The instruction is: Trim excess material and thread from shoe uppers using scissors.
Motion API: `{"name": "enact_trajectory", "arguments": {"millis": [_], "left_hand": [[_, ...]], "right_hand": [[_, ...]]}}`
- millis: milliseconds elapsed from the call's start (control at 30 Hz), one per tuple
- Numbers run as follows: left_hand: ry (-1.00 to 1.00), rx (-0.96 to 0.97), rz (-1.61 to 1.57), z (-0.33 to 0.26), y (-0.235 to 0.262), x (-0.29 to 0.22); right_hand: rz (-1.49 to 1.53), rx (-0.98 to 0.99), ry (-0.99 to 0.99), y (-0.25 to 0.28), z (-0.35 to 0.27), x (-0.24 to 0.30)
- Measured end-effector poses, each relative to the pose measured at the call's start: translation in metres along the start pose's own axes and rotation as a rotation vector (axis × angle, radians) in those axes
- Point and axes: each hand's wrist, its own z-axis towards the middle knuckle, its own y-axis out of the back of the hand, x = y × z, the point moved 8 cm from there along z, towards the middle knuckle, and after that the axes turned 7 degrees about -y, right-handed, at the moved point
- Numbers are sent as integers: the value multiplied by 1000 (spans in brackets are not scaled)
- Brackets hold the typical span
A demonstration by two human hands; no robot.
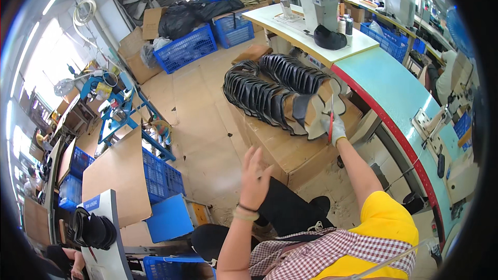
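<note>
Right hand (336, 128), gloved, gripping red-handled scissors (330, 119) against black boot uppers (270, 93) stacked on cardboard box (295, 153). Left hand (254, 176) raised nearer, fingers spread, holding nothing.

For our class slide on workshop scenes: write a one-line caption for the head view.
Gloved right hand reaches the row of black shoe uppers on a cardboard box; bare left hand is raised, open.

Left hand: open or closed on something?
Open. The left hand is raised in mid-air with its fingers spread, holding nothing, apart from the cardboard box.
</note>
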Motion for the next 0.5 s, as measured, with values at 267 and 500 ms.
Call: {"name": "enact_trajectory", "arguments": {"millis": [267,500], "left_hand": [[665,-944,276,-333,235,91],[1690,-447,824,-642,240,139]], "right_hand": [[-183,41,528,-81,22,10],[-295,292,679,-63,147,38]]}}
